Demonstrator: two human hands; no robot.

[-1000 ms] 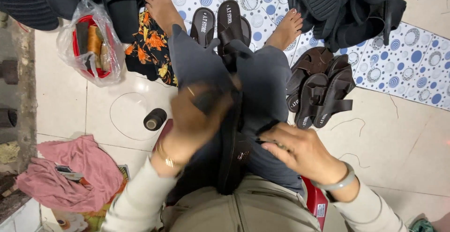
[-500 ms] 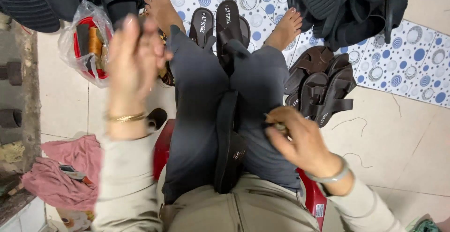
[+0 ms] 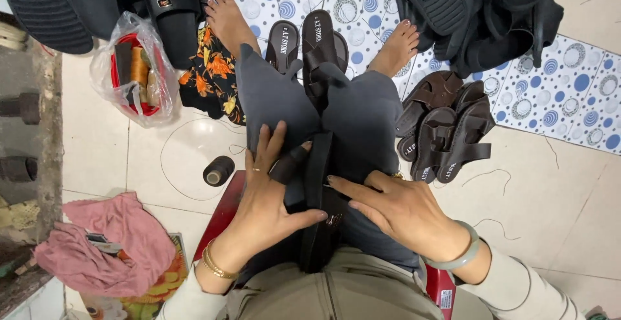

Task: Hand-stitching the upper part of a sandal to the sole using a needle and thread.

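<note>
The left hand (image 3: 262,194), raised half a second ago, is back down on the black sandal (image 3: 317,197), which stands on edge between the knees, clamped there for steadiness. Its fingers clasp the sandal's side; the right hand (image 3: 401,210) presses open fingers against the opposite side.

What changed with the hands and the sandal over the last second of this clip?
The left hand, raised high over the knee half a second ago, has come back down onto the black sandal held edge-up between the knees. The right hand stayed on the sandal's other side. The thread spool, pink cloth and brown sandals have not moved.
</note>
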